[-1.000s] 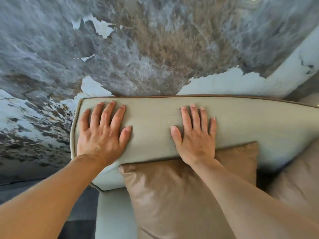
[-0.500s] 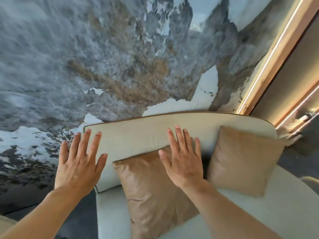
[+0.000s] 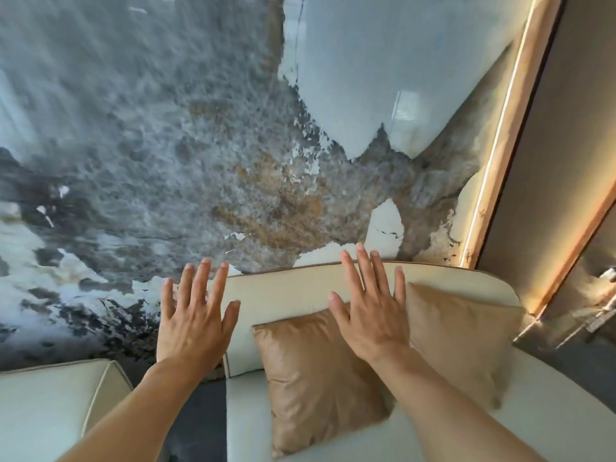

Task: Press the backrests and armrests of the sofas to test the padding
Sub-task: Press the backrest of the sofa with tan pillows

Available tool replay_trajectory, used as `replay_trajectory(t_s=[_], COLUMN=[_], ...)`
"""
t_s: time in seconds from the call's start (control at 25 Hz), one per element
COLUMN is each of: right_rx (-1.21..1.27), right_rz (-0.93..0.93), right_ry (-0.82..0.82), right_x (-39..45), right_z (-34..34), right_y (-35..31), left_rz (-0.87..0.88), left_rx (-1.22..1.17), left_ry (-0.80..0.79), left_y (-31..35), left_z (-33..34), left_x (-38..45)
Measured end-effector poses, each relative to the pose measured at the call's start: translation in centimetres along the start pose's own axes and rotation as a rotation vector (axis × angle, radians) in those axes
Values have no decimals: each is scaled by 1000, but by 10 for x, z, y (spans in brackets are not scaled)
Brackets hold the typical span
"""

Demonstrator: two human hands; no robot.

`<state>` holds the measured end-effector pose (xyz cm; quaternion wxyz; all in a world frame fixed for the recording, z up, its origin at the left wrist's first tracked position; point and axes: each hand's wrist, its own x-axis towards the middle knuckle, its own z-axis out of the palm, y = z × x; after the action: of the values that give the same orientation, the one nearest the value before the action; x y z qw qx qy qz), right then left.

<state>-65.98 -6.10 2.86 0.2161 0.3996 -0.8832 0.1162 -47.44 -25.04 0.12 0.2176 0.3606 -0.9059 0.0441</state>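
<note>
A cream sofa stands in front of me, its backrest [image 3: 286,291] edged with brown piping. My left hand [image 3: 195,318] hovers in the air at the backrest's left end, palm forward, fingers spread, holding nothing. My right hand [image 3: 370,308] floats in front of the backrest's middle, above a tan cushion [image 3: 310,378], also spread and empty. Neither hand touches the padding. A second tan cushion [image 3: 463,331] leans against the right part of the backrest. The cream seat [image 3: 516,425] runs to the lower right.
Another cream sofa piece [image 3: 46,401] sits at the lower left, split from the first by a dark floor gap [image 3: 196,425]. A grey, brown and white marble wall [image 3: 200,145] rises behind. A lit wooden strip [image 3: 493,168] runs along the right.
Both hands have lifted off the backrest, where they lay flat a second ago, and now hover spread in the air. My view has pulled back, showing the second cushion and the neighbouring sofa.
</note>
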Motion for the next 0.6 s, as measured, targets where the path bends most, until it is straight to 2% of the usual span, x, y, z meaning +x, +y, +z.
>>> replay_trajectory(t_s=[0.36, 0.6], right_rx=[74, 91], right_rz=[-73, -123], right_ry=[132, 183], right_x=[-81, -111], right_z=[-135, -182], right_y=[22, 24], left_rz=[-94, -129], left_rx=[106, 164], left_ry=[164, 249], left_y=[39, 54], left_z=[-143, -195], left_x=[-105, -146])
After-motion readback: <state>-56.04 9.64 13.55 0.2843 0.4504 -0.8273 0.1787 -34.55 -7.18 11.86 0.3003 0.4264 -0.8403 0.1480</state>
